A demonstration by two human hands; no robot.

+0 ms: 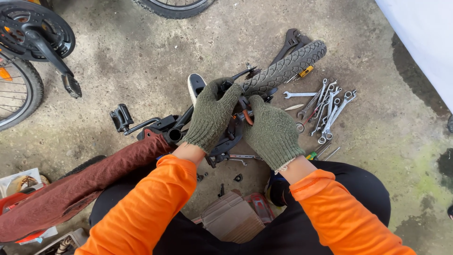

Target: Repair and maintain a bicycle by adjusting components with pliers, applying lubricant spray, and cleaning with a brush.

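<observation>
Between the knees, on concrete: small bicycle wheel lies flat, hub near. Left hand curls closed over the hub assembly, steadying it; right hand pinches an orange-brown part there. Wrenches fanned right, within reach.

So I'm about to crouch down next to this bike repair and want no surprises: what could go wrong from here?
Both gloved hands, left hand and right hand, press close together at the parts beside the knobby tyre; a slip could pinch fingers. The spanners lie loose on the concrete floor, so a shifting foot may scatter them. Small dark parts near the knees could get kicked away and lost.
</observation>
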